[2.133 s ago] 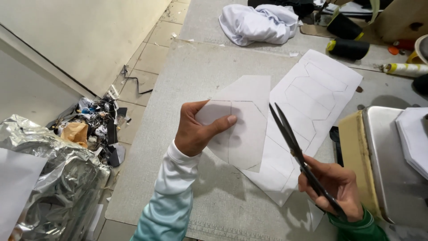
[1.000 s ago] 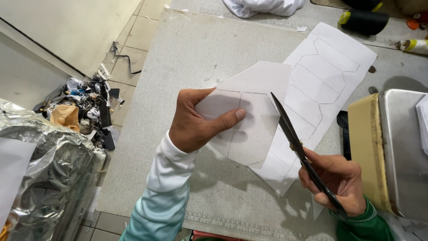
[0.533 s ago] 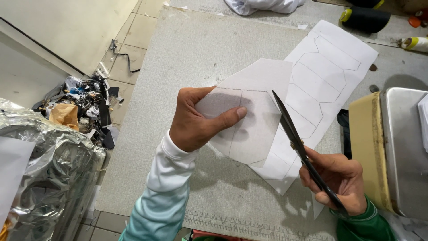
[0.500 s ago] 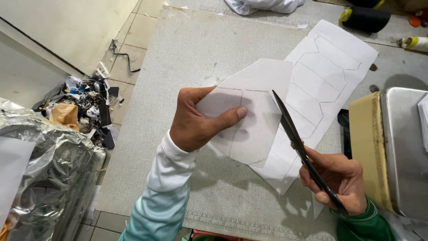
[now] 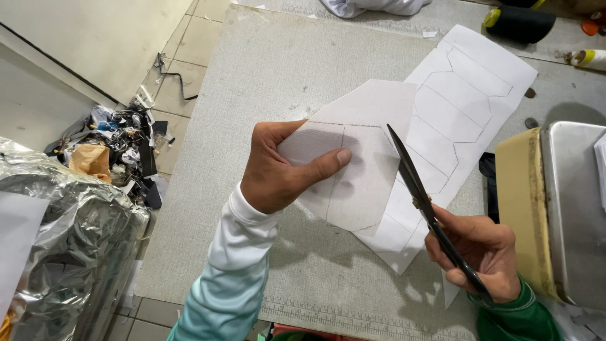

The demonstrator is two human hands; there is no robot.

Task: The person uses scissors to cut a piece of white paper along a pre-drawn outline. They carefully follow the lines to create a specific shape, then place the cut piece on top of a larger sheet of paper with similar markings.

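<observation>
Right hand [image 5: 483, 252] low at the near right, fingers clamped on black scissors [image 5: 423, 202], blades together, tip pointing up along the paper's right edge. Left hand [image 5: 281, 167] pinches a cut paper pattern piece [image 5: 360, 158], thumb on top, held above the grey cutting mat [image 5: 284, 69]. Beyond it a larger pattern sheet [image 5: 470, 88] with drawn outlines lies flat on the mat. Metal tray [image 5: 577, 208] at right. Scrap pile [image 5: 117, 148] on the floor at left.

Bright even overhead light, soft shadows, sharp focus.
</observation>
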